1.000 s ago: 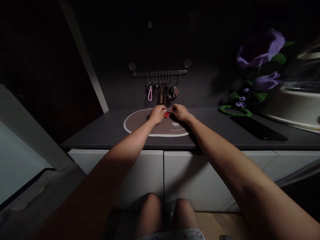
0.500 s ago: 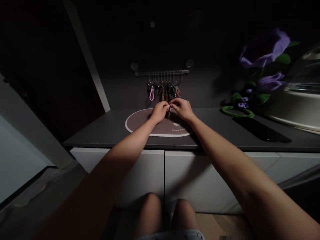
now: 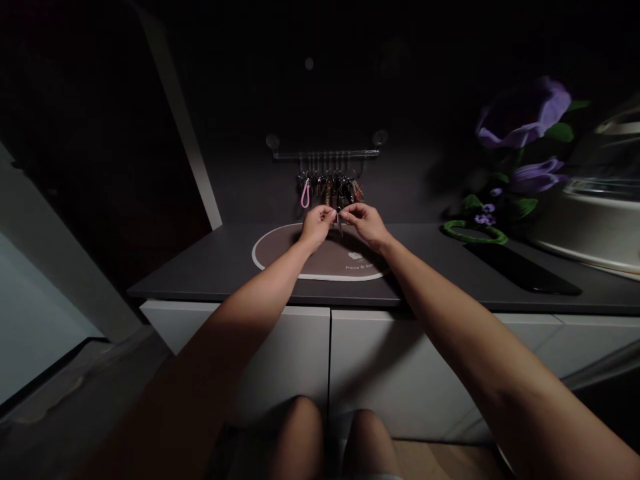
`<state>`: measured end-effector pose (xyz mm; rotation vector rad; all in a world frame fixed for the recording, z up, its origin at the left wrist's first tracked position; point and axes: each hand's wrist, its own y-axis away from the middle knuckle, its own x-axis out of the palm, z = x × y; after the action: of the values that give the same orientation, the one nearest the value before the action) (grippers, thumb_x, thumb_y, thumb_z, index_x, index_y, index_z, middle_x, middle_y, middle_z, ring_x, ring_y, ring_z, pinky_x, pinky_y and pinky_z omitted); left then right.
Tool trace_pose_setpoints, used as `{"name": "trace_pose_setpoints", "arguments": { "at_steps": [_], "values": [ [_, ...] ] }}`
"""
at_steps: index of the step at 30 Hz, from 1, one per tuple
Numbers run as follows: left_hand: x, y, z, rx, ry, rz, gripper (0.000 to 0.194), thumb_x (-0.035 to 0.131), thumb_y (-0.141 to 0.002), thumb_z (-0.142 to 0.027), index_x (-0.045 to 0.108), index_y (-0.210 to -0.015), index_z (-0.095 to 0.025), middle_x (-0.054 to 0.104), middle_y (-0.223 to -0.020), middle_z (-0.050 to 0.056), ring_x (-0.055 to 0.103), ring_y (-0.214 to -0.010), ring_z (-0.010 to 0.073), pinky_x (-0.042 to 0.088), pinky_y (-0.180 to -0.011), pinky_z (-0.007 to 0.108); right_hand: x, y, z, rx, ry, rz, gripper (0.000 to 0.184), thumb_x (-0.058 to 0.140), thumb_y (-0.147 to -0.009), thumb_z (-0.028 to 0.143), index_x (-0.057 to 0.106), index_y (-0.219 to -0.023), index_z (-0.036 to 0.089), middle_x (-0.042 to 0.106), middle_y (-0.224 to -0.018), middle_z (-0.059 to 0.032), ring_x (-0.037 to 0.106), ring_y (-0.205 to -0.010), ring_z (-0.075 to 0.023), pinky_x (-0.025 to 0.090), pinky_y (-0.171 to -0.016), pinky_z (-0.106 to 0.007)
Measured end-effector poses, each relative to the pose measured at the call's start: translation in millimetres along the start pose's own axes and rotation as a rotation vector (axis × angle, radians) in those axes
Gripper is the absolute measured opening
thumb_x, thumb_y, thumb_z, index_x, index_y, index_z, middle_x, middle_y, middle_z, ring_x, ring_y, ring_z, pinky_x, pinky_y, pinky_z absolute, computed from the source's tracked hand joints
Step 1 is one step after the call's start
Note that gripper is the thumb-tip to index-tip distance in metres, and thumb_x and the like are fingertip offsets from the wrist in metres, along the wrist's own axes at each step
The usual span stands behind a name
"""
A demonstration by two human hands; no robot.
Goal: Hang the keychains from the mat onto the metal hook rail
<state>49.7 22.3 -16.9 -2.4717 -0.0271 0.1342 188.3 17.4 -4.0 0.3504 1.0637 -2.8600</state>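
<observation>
Both my hands meet above the back of an oval brown mat [image 3: 295, 257] on a dark counter. My left hand [image 3: 318, 225] and my right hand [image 3: 367, 223] are closed in pinches on a small key item [image 3: 339, 219] that hangs between their fingertips. Just behind them, a clear wall rail [image 3: 325, 155] carries several keys and fobs [image 3: 334, 187], with a pink loop [image 3: 305, 194] at its left end. The room is dim, so the held item's details are hard to make out.
A black flat slab [image 3: 520, 269] lies on the counter [image 3: 210, 267] to the right. Purple artificial flowers [image 3: 523, 133] with a green ring [image 3: 473, 233] stand at the back right, beside a large white appliance [image 3: 595, 207]. White cabinet doors [image 3: 300, 360] sit below the counter.
Both hands have lifted slightly from the mat toward the hanging keys. The red tag seen between them a second ago no longer shows; a thin dark item hangs there instead.
</observation>
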Motion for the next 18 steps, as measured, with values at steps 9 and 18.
{"name": "trace_pose_setpoints", "arguments": {
  "at_steps": [9,18],
  "values": [
    [1.9,2,0,-0.003,-0.007,0.023,0.015,0.051,-0.077,-0.027,0.056,-0.078,-0.013,0.058,-0.069,0.001,0.051,-0.060,0.0089,0.041,-0.055,0.021,2,2,1,0.070,-0.151,0.027,0.027,0.062,-0.065,0.040,0.052,-0.074,0.016,0.055,-0.072,0.0010,0.051,-0.067,-0.0094,0.045,-0.068,-0.026],
    [3.1,6,-4,0.125,-0.150,-0.003,0.021,0.049,-0.078,-0.031,0.059,-0.080,-0.013,0.060,-0.070,0.002,0.052,-0.062,0.0094,0.040,-0.059,0.020,3,0,-7,0.104,-0.298,0.021,0.030,0.063,-0.064,0.042,0.047,-0.073,0.018,0.049,-0.072,0.0041,0.049,-0.069,-0.0079,0.045,-0.074,-0.027]
  ]
}}
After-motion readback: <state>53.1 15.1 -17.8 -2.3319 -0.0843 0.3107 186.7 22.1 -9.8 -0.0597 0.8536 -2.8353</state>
